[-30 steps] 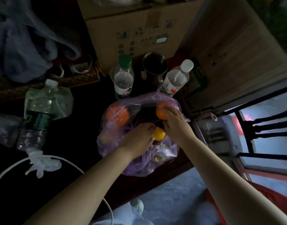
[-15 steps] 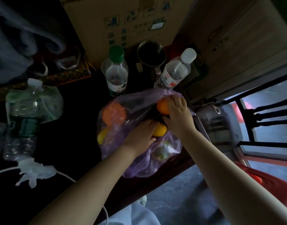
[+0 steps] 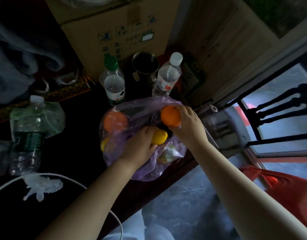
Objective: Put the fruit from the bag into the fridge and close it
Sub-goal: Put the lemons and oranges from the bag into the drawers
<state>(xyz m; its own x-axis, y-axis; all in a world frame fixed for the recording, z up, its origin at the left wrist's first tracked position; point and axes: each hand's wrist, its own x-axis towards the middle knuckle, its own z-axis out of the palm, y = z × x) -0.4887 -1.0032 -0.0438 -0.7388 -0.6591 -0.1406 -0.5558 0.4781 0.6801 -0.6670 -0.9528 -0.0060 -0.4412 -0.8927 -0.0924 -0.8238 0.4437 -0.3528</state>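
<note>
A thin purple plastic bag (image 3: 149, 168) lies open on the dark table, near its front edge. My right hand (image 3: 187, 125) grips an orange (image 3: 170, 115) at the bag's upper right rim, clear of the plastic. My left hand (image 3: 140, 146) is inside the bag's mouth, closed around a yellow lemon (image 3: 160, 137). Through the plastic I see another orange (image 3: 114, 121) at the left, a second yellow fruit (image 3: 104, 144) below it, and a pale greenish fruit (image 3: 166, 155) at the lower right. No fridge is in view.
Behind the bag stand a green-capped bottle (image 3: 113, 82), a metal mug (image 3: 145, 66) and a white-capped bottle (image 3: 167, 77), with a cardboard box (image 3: 114, 28) behind them. A large water bottle (image 3: 27, 132) lies at left. A white cable (image 3: 45, 175) crosses the table. A wooden cabinet (image 3: 227, 40) stands at right.
My right hand has lifted the orange up out of the bag's rim, so it now shows fully. My left hand has closed more around the lemon.
</note>
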